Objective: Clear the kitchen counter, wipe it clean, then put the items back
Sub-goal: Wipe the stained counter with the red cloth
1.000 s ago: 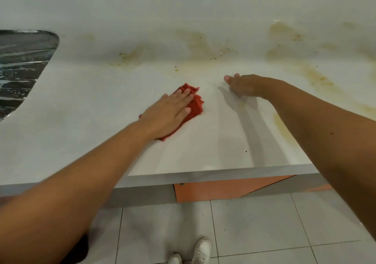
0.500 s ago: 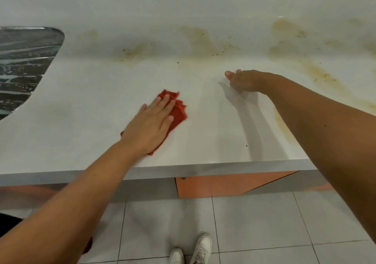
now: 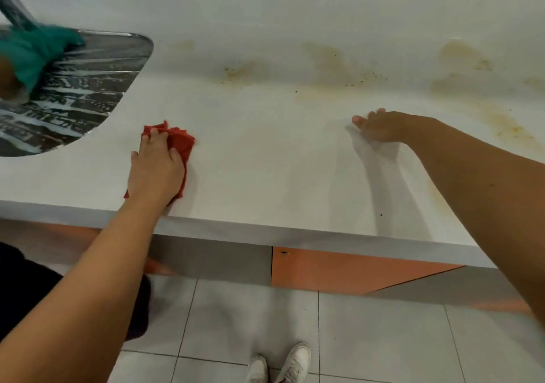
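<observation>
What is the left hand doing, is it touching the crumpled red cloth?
Touching. The head view shows the left hand on top of the crumpled red cloth, fingers curled over it.

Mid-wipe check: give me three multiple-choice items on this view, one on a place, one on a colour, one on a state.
1. Where on the counter do the yellow-brown stains lie?
A) along the front edge
B) toward the back and right
C) nowhere, it is spotless

2. The cloth at the left hand is:
A) red
B) blue
C) white

3. The right hand is:
A) gripping a bottle
B) resting on the counter, holding nothing
C) lifted clear of the counter

Answers: 1 B, marks spread along the far side and right; 2 A, red folds show; 3 B, it lies on the surface, nothing in it.
</observation>
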A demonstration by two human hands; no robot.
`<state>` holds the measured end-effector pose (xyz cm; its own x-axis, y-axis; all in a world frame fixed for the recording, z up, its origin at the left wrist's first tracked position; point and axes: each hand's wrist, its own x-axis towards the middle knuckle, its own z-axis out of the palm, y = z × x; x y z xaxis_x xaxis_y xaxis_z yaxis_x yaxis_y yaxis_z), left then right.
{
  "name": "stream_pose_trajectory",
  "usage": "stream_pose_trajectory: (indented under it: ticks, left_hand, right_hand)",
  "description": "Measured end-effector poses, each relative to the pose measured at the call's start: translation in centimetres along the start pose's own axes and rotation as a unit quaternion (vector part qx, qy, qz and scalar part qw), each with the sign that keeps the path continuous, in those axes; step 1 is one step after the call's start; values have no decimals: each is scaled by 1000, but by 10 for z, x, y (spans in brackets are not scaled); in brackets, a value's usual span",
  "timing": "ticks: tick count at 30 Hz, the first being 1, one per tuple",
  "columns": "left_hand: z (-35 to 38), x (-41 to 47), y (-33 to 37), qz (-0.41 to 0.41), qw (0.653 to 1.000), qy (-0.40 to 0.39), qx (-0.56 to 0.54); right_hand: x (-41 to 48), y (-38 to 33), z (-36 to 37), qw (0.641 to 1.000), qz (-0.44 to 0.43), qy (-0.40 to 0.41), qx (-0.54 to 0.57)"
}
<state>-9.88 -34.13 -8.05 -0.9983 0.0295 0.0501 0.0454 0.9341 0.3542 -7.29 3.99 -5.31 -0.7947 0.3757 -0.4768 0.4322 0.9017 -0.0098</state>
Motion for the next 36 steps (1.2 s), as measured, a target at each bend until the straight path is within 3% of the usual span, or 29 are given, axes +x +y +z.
stream_pose_trajectory:
  ticks: [3,9,15,21,31,36]
  left_hand:
    - [-3,34,0,-60,998,15,5]
    - [9,-3,4,65,997,-25,34]
    - [4,60,-4,-27,999,9,43]
    - [36,61,66,170,983,-67,1]
    - [30,168,47,108,993,-38,25]
    - [46,152,97,233,967,-100,15]
  right_hand:
    - [-4,0,2,1000,4,6,-2]
    - [-14,-5,-6,1000,8,7,1]
    - [-15,-13,-2,1000,15,20,-19]
    - [-15,-14,-2,1000,20,19,-4]
    - [-3,-9,1,993,60,9,101]
    - [-4,-15,-10,997,65,-16,49]
